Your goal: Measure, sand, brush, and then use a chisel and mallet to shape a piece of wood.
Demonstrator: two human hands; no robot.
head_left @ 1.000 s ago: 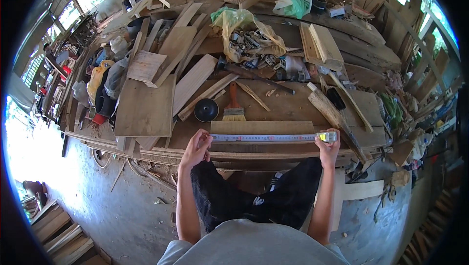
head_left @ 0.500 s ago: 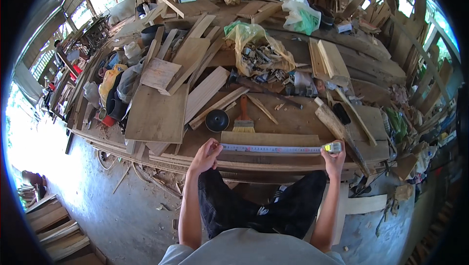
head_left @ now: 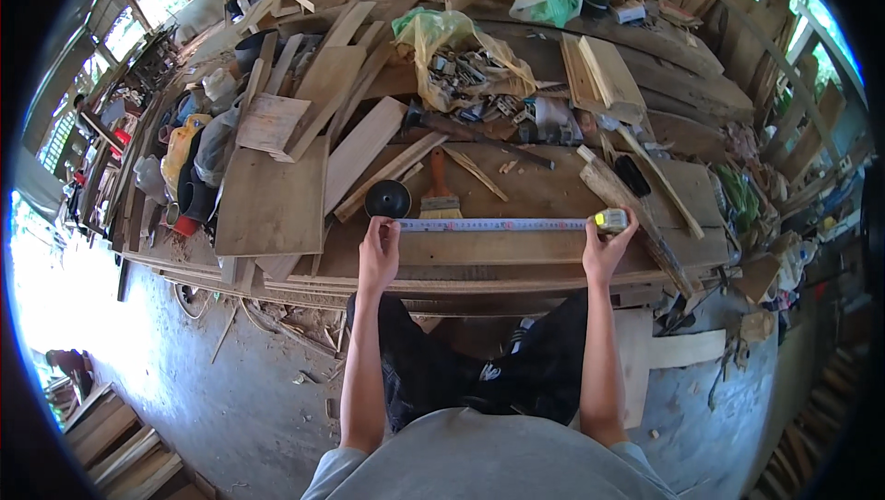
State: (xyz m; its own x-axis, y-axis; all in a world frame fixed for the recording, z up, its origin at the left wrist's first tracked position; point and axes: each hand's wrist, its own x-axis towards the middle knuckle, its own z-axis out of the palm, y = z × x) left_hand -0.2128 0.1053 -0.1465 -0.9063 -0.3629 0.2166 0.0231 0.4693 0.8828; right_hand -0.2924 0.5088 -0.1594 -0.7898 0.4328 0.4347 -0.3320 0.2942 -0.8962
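My left hand (head_left: 382, 256) pinches the end of an extended measuring tape (head_left: 489, 224), just in front of a black round bowl-like piece (head_left: 387, 194). My right hand (head_left: 605, 242) grips the tape measure case (head_left: 610, 218), silver with a yellow spot. The blade runs straight between both hands along the far edge of a flat board (head_left: 493, 247) near the bench's front. Beyond it lie a paintbrush (head_left: 440, 187) with a wooden handle and, to the right, a rough wooden piece (head_left: 617, 192) angled toward me.
The cluttered bench (head_left: 258, 276) holds planks (head_left: 359, 154), a plywood panel (head_left: 267, 205), a bag of metal parts (head_left: 461, 67), buckets and bags (head_left: 189, 168). Leaning timber (head_left: 788, 104) stands at right. My legs are under the front edge; wood scraps (head_left: 115, 426) lie at lower left.
Both hands have moved forward with the tape, from the board's near edge to its far edge, closer to the black piece and brush. The view has also shifted slightly.
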